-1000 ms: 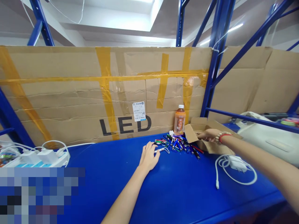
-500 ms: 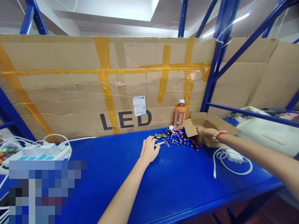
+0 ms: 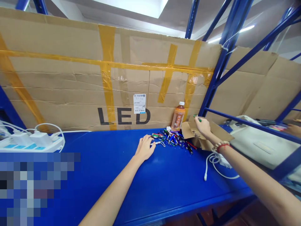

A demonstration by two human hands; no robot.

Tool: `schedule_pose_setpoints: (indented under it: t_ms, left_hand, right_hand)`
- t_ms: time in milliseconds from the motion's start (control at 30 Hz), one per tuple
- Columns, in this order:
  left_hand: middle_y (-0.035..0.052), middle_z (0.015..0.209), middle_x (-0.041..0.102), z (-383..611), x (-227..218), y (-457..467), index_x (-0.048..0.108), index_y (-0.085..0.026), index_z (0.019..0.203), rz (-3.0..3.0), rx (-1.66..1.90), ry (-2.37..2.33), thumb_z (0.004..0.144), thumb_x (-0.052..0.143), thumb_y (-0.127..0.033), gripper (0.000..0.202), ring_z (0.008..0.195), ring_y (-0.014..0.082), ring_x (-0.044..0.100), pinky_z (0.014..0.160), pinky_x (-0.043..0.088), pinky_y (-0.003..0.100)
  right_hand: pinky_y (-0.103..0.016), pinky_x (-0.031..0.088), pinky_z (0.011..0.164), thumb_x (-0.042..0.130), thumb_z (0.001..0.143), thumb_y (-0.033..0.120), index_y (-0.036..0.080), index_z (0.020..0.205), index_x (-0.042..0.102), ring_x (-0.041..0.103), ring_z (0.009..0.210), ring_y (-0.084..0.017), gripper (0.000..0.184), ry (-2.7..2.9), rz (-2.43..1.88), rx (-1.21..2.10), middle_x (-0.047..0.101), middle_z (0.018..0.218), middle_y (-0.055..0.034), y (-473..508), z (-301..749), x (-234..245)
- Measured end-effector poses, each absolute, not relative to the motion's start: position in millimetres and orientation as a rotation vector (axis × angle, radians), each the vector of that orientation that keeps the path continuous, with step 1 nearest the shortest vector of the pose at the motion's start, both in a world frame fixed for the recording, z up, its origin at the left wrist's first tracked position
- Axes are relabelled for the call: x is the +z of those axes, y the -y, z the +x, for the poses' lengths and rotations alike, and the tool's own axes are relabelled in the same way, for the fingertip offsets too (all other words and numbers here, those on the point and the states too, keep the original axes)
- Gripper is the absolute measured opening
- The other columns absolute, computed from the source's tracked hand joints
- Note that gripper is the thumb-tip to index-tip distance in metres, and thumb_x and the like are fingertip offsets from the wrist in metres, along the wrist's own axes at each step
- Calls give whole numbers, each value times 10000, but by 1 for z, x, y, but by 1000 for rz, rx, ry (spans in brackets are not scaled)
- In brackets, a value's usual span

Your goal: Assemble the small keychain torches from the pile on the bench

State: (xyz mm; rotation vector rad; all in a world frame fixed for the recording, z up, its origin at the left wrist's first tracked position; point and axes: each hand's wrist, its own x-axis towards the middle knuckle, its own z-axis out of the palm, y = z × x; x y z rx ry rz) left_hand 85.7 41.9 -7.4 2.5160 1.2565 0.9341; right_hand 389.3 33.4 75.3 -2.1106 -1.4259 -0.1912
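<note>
My left hand [image 3: 145, 147] rests on the blue tabletop with its fingers apart. Its thumb and fingertips lie beside a silver tube with a carabiner clip [image 3: 158, 143], at the near left of a mixed pile of small coloured metal pieces [image 3: 174, 138]. Over an opened small cardboard box [image 3: 204, 143], my right hand [image 3: 202, 126] pinches a small green item [image 3: 198, 118]; the fingers cover most of it, so its kind is not clear. Several small things show inside the box by the left flap.
A bottle of orange drink [image 3: 178, 116] stands behind the pile. White cable and charger [image 3: 224, 161] lie right of it, near a pale bag [image 3: 251, 139]. At left is a power strip [image 3: 50, 145]. A tall cardboard sheet [image 3: 77, 97] and blue rack post [image 3: 215, 78] rise behind.
My right hand has come up out of the box with the small green item between its fingers. My left hand stays by the silver tube. The camera view has tilted and shifted slightly.
</note>
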Motion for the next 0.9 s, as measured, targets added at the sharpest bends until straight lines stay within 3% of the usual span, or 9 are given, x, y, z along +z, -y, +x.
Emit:
schedule_pose_setpoints:
  t_ms: [67, 167, 300, 367, 467, 600, 733, 900]
  left_hand:
    - [85, 1184, 539, 86, -8, -42, 562, -184, 999, 2523, 943, -1252, 878, 372, -261, 238, 1217, 225, 392, 1004, 309, 394]
    - [86, 1171, 544, 85, -8, -43, 564, -180, 991, 2518, 961, -1243, 877, 372, -260, 237, 1198, 221, 408, 988, 322, 391]
    - [81, 1155, 551, 85, -9, -45, 564, -183, 985, 2505, 973, -1230, 879, 371, -254, 231, 1164, 205, 437, 984, 322, 386]
    - [81, 1165, 545, 85, -10, -46, 564, -185, 990, 2509, 966, -1229, 879, 368, -254, 235, 1171, 206, 430, 985, 320, 387]
    - [87, 1195, 526, 86, -11, -46, 564, -183, 996, 2527, 956, -1224, 875, 374, -256, 237, 1199, 211, 403, 986, 318, 382]
    - [81, 1171, 535, 86, -12, -47, 564, -189, 993, 2533, 950, -1223, 875, 371, -263, 238, 1174, 209, 422, 976, 326, 381]
    - [70, 1146, 545, 85, -11, -46, 565, -199, 991, 2525, 937, -1226, 877, 365, -257, 237, 1163, 208, 427, 971, 327, 383]
    - [71, 1143, 546, 85, -8, -44, 563, -194, 983, 2525, 929, -1231, 881, 358, -255, 236, 1152, 201, 435, 976, 320, 379]
  right_hand:
    - [-284, 440, 701, 322, 898, 422, 150, 789, 630, 592, 825, -213, 426, 1624, -2108, -162, 654, 820, -59, -47, 373, 80]
    - [-261, 420, 691, 548, 763, 430, 192, 670, 635, 605, 806, -215, 270, 1922, -2093, -87, 668, 779, -34, -57, 351, 72]
    - [-270, 435, 710, 618, 708, 368, 202, 779, 662, 610, 821, -213, 185, 2075, -2103, -31, 670, 833, -48, -62, 339, 57]
    - [-250, 442, 749, 634, 694, 389, 221, 916, 646, 597, 877, -190, 279, 2098, -2080, -26, 657, 933, -34, -62, 342, 56]
    - [-295, 443, 800, 555, 747, 436, 218, 1034, 590, 566, 955, -208, 362, 1999, -2122, -112, 587, 1074, -66, -55, 354, 57]
    - [-362, 442, 792, 462, 786, 388, 199, 999, 588, 522, 1037, -281, 311, 1673, -2350, -240, 525, 1106, -122, -44, 375, 51]
    - [-349, 459, 717, 306, 858, 357, 138, 1056, 580, 588, 922, -270, 402, 1501, -2478, -147, 575, 1033, -166, -37, 406, 45]
    - [-299, 466, 647, 629, 659, 330, 140, 807, 674, 631, 766, -248, 245, 1566, -2499, -32, 668, 832, -119, -39, 439, 48]
